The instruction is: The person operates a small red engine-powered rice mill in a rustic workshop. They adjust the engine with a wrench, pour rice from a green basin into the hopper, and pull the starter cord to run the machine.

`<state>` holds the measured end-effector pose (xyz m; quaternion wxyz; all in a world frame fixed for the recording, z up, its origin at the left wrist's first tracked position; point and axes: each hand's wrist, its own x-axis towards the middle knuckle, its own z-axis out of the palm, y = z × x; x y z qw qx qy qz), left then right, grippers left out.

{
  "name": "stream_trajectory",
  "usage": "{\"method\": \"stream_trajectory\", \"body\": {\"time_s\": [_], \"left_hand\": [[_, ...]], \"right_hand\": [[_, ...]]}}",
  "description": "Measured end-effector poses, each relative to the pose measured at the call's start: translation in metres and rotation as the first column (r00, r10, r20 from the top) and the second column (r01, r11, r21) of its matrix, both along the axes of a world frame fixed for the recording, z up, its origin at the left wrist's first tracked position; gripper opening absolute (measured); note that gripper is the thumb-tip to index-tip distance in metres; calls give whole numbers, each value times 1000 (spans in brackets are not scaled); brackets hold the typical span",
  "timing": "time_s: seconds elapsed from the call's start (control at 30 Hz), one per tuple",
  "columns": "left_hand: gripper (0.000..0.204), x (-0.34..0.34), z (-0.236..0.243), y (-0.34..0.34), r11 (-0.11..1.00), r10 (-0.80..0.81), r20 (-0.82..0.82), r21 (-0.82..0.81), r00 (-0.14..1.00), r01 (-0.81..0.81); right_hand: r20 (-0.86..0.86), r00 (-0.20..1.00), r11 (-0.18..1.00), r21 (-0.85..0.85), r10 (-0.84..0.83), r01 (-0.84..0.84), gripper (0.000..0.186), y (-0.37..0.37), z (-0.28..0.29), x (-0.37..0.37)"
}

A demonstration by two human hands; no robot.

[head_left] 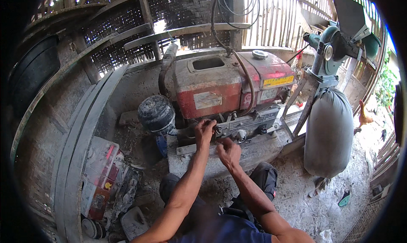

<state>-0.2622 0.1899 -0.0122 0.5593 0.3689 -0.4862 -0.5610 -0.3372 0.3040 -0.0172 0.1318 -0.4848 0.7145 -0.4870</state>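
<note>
A dusty red single-cylinder engine (pixel 207 99) rests on a concrete block (pixel 254 155) in front of me. My left hand (pixel 205 130) is at the near side of the engine, by the fittings on its left end. Its fingers are closed in a pinch, and what they grip, if anything, is too small to make out. Lower and to the right, my right hand (pixel 229 152) is curled closed just in front of the engine's metal side. Whatever it may hold is hidden by the fingers. A round black air cleaner (pixel 156 113) sits left of my left hand.
At the right, a grey sack (pixel 329 135) hangs under a green mill (pixel 333 52). A second red engine (pixel 99 179) lies at the lower left beside long planks (pixel 80 141). A plastic jug (pixel 135 222) stands near my left forearm. A brown chicken (pixel 364 116) is by the doorway.
</note>
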Motion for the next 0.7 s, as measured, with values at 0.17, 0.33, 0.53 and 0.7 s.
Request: {"method": "stream_trajectory", "body": {"time_s": [0.17,0.33,0.53,0.7], "left_hand": [[17,-1,3,1,999,18,17,43,1000,-18],[16,0,10,7,1000,22,6,10,1000,-22],[16,2,13,9,996,81,51,-51,995,-78],[19,2,8,1,988,101,142,-130,985,-82]], "right_hand": [[-87,996,998,-51,-33,28,22,0,12,0],[-120,988,991,-108,-93,80,32,-8,20,-1],[-269,960,995,40,-74,88,31,-32,15,0],[-296,945,988,-112,-138,109,36,-39,6,1]]}}
